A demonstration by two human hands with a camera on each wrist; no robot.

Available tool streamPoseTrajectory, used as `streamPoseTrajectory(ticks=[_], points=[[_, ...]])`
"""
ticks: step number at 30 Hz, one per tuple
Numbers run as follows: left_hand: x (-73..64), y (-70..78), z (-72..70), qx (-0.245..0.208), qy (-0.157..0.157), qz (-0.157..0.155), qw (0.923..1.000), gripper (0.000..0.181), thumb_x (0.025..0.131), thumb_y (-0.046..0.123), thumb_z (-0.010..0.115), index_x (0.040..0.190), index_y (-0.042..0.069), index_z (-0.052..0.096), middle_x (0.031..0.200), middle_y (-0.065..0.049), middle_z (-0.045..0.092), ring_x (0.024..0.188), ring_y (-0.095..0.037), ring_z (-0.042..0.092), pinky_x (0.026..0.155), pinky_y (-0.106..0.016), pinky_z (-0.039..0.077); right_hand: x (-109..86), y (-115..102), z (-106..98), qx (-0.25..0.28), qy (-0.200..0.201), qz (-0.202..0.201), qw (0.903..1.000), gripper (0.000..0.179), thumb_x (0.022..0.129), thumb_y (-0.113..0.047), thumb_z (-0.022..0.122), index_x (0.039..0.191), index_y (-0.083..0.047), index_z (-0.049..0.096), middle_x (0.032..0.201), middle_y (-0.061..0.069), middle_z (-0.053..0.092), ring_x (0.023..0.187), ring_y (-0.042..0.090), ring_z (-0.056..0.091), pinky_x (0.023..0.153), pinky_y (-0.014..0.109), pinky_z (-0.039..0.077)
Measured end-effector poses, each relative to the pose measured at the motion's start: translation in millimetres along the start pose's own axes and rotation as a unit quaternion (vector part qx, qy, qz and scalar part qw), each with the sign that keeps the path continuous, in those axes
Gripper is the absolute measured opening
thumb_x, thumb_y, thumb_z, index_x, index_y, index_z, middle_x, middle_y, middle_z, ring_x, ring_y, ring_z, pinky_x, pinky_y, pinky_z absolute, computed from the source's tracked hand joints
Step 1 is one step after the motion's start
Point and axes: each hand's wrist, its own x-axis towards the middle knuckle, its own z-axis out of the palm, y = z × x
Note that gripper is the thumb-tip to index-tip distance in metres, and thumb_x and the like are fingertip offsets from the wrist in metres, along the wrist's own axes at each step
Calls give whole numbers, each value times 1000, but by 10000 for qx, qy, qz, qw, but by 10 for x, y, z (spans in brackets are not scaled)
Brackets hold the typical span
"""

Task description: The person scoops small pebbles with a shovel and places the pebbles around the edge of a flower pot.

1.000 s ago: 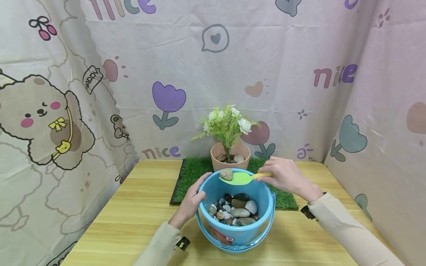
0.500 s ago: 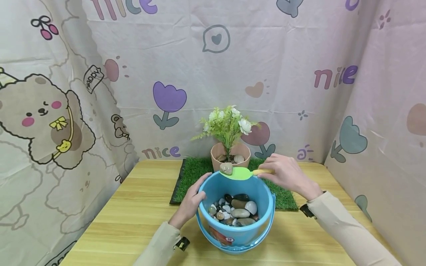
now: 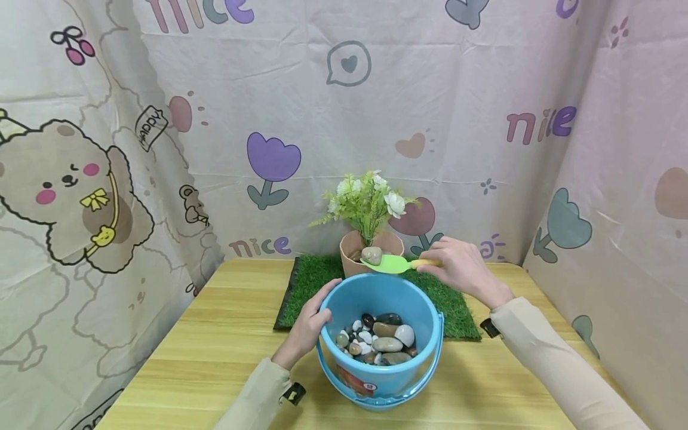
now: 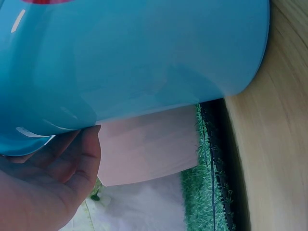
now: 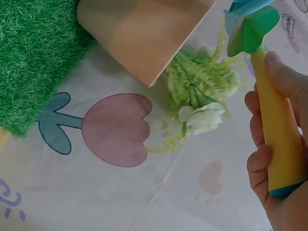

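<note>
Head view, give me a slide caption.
Right hand holds a green-bladed shovel bearing a stone; left hand grips the blue bucket.

Booth-like space: pale cloth [image 3: 457, 71] printed with a cartoon bear [image 3: 67, 161] and tulips [image 3: 274, 158] hangs around three sides of a wood-grain counter [image 3: 215, 322].

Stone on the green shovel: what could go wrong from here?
The stone sits near the tip of the shovel, so a slight tilt might roll it off early, perhaps into the bucket. In the head view the shovel overlaps the flowerpot, so it could knock the pot or the flowers.
</note>
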Motion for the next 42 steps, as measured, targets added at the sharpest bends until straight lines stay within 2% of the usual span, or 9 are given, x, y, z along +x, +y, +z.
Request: streamPoseTrajectory(ticks=[8,14,19,25,33,38,42], points=[[2,-8,-13,13,-40,28,10000,74,80,5,40,152,20,38,145,-10,51,123,-35,57,92,-53,50,69,139,92,-66,-424,600,9973,22,80,-33,78,94,-17,80,83,-2,72,69,12,56,50,24,40],[18,9,0,-58,-203,52,9998,72,82,4,39,153,19,35,147,-11,48,124,-36,56,94,-54,49,112,235,160,-204,-839,1093,9902,27,83,-37,75,100,-16,79,86,1,72,72,16,58,51,27,40],[25,14,12,-121,-224,28,9997,73,82,5,39,153,19,35,148,-11,47,125,-36,55,95,-55,48,163,294,225,-220,-1060,1445,9836,24,84,-40,73,94,-19,80,76,-2,68,68,16,56,50,30,39],[20,14,5,-102,-154,28,9998,72,82,5,39,152,19,36,147,-11,48,124,-35,56,94,-54,49,266,332,278,-203,-1298,1628,9779,20,85,-41,72,83,-22,79,60,-7,58,57,15,50,46,31,36],[5,3,-1,-43,-119,55,9999,72,82,5,40,152,20,37,146,-11,50,123,-35,57,93,-53,50,495,321,236,-268,-1660,1818,9688,22,85,-39,73,73,-21,78,57,-6,59,53,17,51,44,34,36],[7,6,-9,-13,-84,35,10000,72,81,6,40,151,20,38,146,-10,50,122,-34,58,93,-53,50,668,262,169,-250,-2015,1938,9598,22,82,-38,74,68,-21,76,60,-4,61,57,20,54,48,37,38],[3,4,-9,-27,-91,14,10000,72,81,5,40,152,18,38,146,-10,50,122,-34,58,93,-53,50,735,247,165,-314,-2172,1983,9552,25,81,-38,76,63,-22,71,62,-2,62,60,23,57,51,40,40]])
